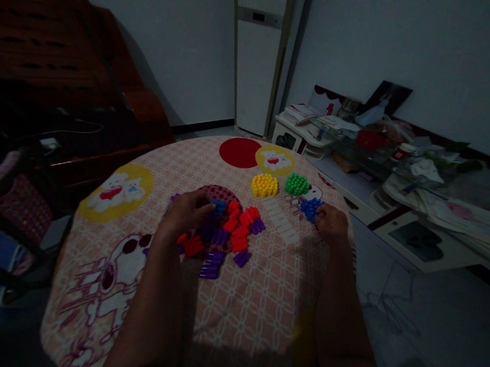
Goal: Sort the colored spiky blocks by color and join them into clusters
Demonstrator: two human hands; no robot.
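Observation:
My left hand (pixel 188 210) is over the heap at the table's middle, its fingers closed on some blue peg-like plastic pieces (pixel 218 207). Around it lie red pieces (pixel 240 239) and purple pieces (pixel 211 265) of the same slim shape, in short rows. On the right, my right hand (pixel 332 224) has its fingertips pinched together at the edge of a standing blue cluster (pixel 310 209); the piece between them is mostly hidden. Just beyond stand a tight green cluster (pixel 297 184) and a yellow cluster (pixel 264 185), both upright.
A patterned cloth covers the round table (pixel 257 307). Behind it stands a tall white cabinet-like unit (pixel 257 67). Along the right wall runs a low stand (pixel 417 235) heaped with papers and bags. At left are a wooden bench (pixel 141 109) and a chair (pixel 20 218).

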